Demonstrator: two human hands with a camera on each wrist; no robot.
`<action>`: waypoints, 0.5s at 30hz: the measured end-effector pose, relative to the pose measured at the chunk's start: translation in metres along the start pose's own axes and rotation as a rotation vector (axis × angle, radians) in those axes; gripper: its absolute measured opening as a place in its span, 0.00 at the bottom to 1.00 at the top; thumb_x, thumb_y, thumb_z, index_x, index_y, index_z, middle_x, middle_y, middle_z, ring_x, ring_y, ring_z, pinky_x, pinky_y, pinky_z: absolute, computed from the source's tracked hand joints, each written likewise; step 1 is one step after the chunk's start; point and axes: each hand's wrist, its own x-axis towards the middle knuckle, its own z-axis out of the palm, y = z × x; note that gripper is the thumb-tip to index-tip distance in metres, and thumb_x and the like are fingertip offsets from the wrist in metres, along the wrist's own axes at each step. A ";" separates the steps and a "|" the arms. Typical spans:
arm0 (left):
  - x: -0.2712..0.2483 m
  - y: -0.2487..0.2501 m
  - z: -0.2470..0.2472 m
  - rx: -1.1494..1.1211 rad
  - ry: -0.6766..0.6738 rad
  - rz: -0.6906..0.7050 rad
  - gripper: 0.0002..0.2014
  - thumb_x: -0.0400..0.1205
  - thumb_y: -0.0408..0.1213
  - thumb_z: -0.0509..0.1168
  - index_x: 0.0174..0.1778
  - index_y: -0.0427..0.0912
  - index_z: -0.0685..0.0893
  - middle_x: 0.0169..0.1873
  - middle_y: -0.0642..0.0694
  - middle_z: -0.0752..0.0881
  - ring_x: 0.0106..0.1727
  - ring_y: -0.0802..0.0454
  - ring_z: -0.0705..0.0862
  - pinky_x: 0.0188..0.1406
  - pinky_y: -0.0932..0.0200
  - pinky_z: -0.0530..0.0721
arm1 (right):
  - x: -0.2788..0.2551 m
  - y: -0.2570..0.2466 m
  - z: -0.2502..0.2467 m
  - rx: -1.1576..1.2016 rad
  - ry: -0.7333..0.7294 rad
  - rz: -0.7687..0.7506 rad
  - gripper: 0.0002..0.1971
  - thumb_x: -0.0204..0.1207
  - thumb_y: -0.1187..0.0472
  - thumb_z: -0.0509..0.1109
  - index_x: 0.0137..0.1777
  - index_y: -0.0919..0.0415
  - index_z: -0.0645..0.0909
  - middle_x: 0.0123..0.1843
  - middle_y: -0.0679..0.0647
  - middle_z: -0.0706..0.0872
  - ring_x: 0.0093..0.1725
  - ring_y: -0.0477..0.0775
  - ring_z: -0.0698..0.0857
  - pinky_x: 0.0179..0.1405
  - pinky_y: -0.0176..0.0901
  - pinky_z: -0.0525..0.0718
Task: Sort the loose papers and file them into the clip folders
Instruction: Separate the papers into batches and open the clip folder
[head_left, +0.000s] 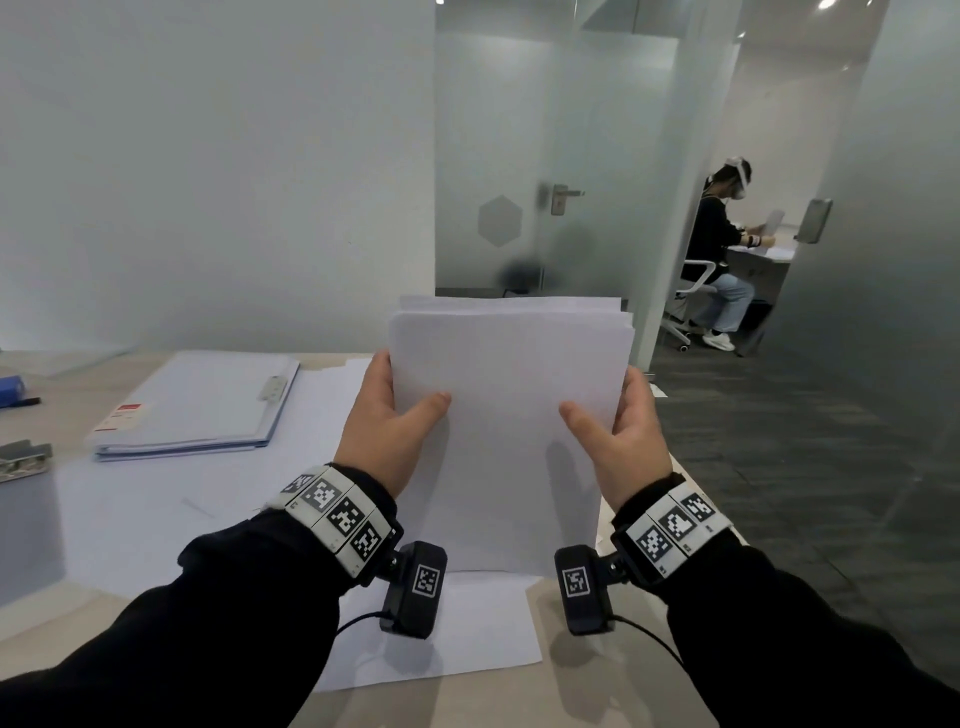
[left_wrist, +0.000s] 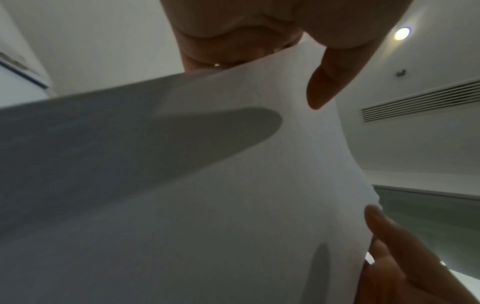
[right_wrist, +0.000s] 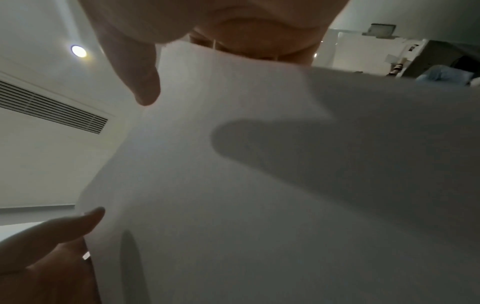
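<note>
Both black sleeves (head_left: 218, 639) reach in from the near edge, each wrist ringed by a band of printed markers (head_left: 340, 514). Under them spreads the pale surface (head_left: 550, 696), with loose white sheets (head_left: 467, 644) lying flat on it. Standing upright on its bottom edge, a stack of white papers (head_left: 511, 415) is held between the two hands: the left hand (head_left: 387, 415) has its grip closed on the left edge, thumb across the front, and the right hand (head_left: 621, 421) grips the right edge likewise. Further left lies an open clip folder (head_left: 200, 405), its metal clip (head_left: 272, 387) on filed pages. A hole punch (head_left: 23, 460) sits at the far left.
</note>
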 end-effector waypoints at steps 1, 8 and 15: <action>0.001 0.004 0.001 0.016 -0.002 0.019 0.23 0.73 0.42 0.70 0.65 0.58 0.78 0.57 0.56 0.88 0.60 0.54 0.87 0.64 0.41 0.84 | 0.003 -0.004 0.001 -0.005 0.020 -0.029 0.29 0.73 0.62 0.76 0.72 0.53 0.70 0.59 0.49 0.87 0.56 0.48 0.88 0.60 0.56 0.87; 0.001 0.013 0.002 0.035 -0.001 0.048 0.26 0.75 0.44 0.69 0.69 0.61 0.74 0.56 0.58 0.88 0.58 0.59 0.87 0.61 0.50 0.85 | 0.010 -0.011 0.000 -0.080 0.064 -0.071 0.40 0.69 0.50 0.75 0.79 0.34 0.60 0.68 0.35 0.79 0.63 0.36 0.82 0.67 0.44 0.80; -0.012 -0.018 0.001 -0.007 0.011 -0.111 0.11 0.82 0.36 0.69 0.60 0.51 0.84 0.51 0.54 0.91 0.53 0.55 0.90 0.55 0.52 0.87 | -0.009 0.012 -0.008 0.063 0.002 0.149 0.14 0.75 0.64 0.76 0.59 0.55 0.83 0.50 0.50 0.92 0.50 0.49 0.91 0.46 0.41 0.85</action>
